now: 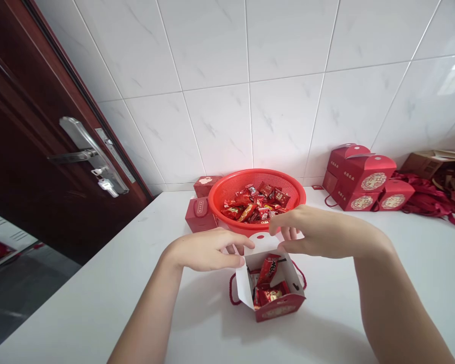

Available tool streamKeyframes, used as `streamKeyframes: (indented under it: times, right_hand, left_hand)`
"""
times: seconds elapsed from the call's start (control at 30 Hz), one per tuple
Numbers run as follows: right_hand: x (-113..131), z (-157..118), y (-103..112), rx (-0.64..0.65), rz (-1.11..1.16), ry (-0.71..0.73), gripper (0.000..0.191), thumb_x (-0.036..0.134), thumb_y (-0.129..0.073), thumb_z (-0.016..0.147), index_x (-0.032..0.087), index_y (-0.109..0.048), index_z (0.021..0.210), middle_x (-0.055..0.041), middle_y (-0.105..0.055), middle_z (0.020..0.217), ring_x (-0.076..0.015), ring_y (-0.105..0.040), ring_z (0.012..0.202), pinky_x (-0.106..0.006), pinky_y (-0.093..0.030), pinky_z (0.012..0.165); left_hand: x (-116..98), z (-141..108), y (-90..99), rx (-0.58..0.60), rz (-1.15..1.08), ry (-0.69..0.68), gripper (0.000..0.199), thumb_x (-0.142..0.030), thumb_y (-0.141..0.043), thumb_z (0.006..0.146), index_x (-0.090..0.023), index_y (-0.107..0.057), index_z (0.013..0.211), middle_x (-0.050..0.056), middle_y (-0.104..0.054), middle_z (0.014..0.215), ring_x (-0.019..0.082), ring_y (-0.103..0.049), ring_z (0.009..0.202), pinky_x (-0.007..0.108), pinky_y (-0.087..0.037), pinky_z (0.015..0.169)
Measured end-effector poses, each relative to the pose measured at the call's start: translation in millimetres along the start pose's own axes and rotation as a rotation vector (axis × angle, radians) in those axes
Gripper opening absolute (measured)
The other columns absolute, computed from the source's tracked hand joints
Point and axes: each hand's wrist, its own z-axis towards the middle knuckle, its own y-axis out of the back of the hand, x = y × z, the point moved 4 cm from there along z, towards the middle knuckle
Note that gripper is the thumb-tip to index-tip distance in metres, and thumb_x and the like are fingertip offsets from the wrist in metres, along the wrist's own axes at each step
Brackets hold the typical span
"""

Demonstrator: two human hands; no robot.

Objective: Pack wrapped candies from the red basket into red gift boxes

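Observation:
In front of me on the white table stands a red gift box [280, 309], its top flaps raised and a red cord handle at either side. Red-wrapped candies [269, 273] lie inside it. My left hand [212, 248] is at the box's back left corner, thumb tip by the side flap and index finger stretched toward the back flap. My right hand [314, 231] hovers at the back right corner, its thumb by the box rim and the other fingers bent near the basket's front edge. Both hands have thumb and fingers apart, holding nothing visible.
Behind the box sits a red plastic basket [227, 186] of wrapped candies. Two small red boxes [200, 215] stand left of it. Several closed gift boxes [364, 177] are stacked at right, beside dark red ribbons [420, 197] and a cardboard box [420, 164]. A tiled wall backs the table.

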Motion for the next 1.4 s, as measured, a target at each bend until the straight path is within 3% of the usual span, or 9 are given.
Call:
streamKeyframes:
  times: [0.17,0.4,0.53,0.63,0.8,0.93,1.07,1.2,1.4]
  right_hand:
    - [-1,-6,3,0.005,0.005,-0.035,0.008,0.028,-0.058,0.088,0.021,-0.062,0.092,-0.0058,-0.067,0.093,-0.019,-0.061,0.08,-0.026,-0.039,0.057]
    - [15,5,-14,0.161,0.094,0.213,0.012,0.012,-0.054,0.084,0.018,-0.063,0.088,-0.0029,-0.07,0.087,-0.015,-0.063,0.075,-0.024,-0.044,0.061]
    - [14,17,-22,0.233,0.048,0.185,0.014,0.013,-0.055,0.082,0.018,-0.065,0.091,-0.0026,-0.072,0.091,-0.0159,-0.065,0.075,-0.024,-0.045,0.061]
    - [12,19,-23,0.25,0.075,0.148,0.014,0.018,-0.06,0.082,0.017,-0.066,0.094,-0.005,-0.074,0.097,-0.0183,-0.069,0.082,-0.025,-0.047,0.062]
    - [11,8,-14,0.224,0.151,0.144,0.014,0.025,-0.064,0.082,0.016,-0.064,0.094,-0.0068,-0.074,0.099,-0.0207,-0.07,0.09,-0.029,-0.052,0.074]
    - [6,-4,0,0.076,0.107,0.116,0.011,0.028,-0.06,0.085,0.017,-0.064,0.088,-0.0062,-0.072,0.094,-0.0203,-0.068,0.088,-0.031,-0.052,0.075]
    - [-6,-10,4,0.022,0.079,0.071,0.014,0.028,-0.057,0.086,0.017,-0.065,0.083,-0.0069,-0.073,0.092,-0.0197,-0.067,0.084,-0.03,-0.051,0.07]
    - [-27,-7,-13,0.146,0.048,-0.036,0.019,0.028,-0.056,0.085,0.016,-0.069,0.08,-0.0086,-0.074,0.093,-0.0221,-0.068,0.085,-0.031,-0.049,0.068]
    - [-46,-4,-47,0.32,0.148,0.043,0.022,0.021,-0.056,0.083,0.016,-0.075,0.091,-0.0084,-0.076,0.102,-0.0211,-0.067,0.094,-0.033,-0.05,0.085]
  left_hand:
    - [0,-5,3.6,-0.021,-0.045,-0.045,0.048,-0.047,-0.054,0.093,-0.021,-0.06,0.132,0.009,-0.068,0.12,0.021,-0.063,0.106,0.028,-0.049,0.087]
    - [-16,-5,-0.2,-0.01,-0.113,-0.152,0.025,-0.029,-0.053,0.092,-0.022,-0.062,0.114,0.004,-0.069,0.117,0.018,-0.064,0.105,0.028,-0.05,0.083]
    - [-20,4,-8.4,0.047,-0.058,-0.166,0.021,-0.023,-0.054,0.088,-0.022,-0.066,0.105,0.003,-0.072,0.111,0.018,-0.065,0.101,0.027,-0.05,0.081]
    - [-19,7,-7.5,-0.023,-0.072,-0.145,0.018,-0.027,-0.059,0.085,-0.02,-0.066,0.1,0.004,-0.071,0.104,0.019,-0.066,0.095,0.028,-0.051,0.078]
    - [-14,1,1.8,-0.297,0.106,0.095,0.055,-0.056,-0.066,0.078,-0.021,-0.061,0.12,0.01,-0.068,0.115,0.031,-0.063,0.105,0.035,-0.05,0.076]
    - [-20,-2,-5.9,-0.219,0.15,0.051,0.101,-0.075,-0.068,0.066,-0.026,-0.039,0.15,0.013,-0.049,0.15,0.041,-0.045,0.134,0.04,-0.046,0.094]
    - [-33,-1,-19.0,-0.167,0.155,-0.067,0.117,-0.071,-0.076,0.06,-0.03,-0.024,0.156,0.011,-0.037,0.158,0.041,-0.039,0.139,0.043,-0.043,0.1]
    - [-41,4,-24.7,-0.251,0.146,-0.072,0.104,-0.056,-0.074,0.07,-0.027,-0.024,0.156,0.013,-0.052,0.145,0.037,-0.051,0.127,0.039,-0.046,0.091]
    - [-42,17,-32.4,-0.173,0.261,-0.069,0.036,-0.041,-0.065,0.079,-0.023,-0.066,0.11,0.007,-0.063,0.107,0.027,-0.06,0.098,0.032,-0.041,0.069]
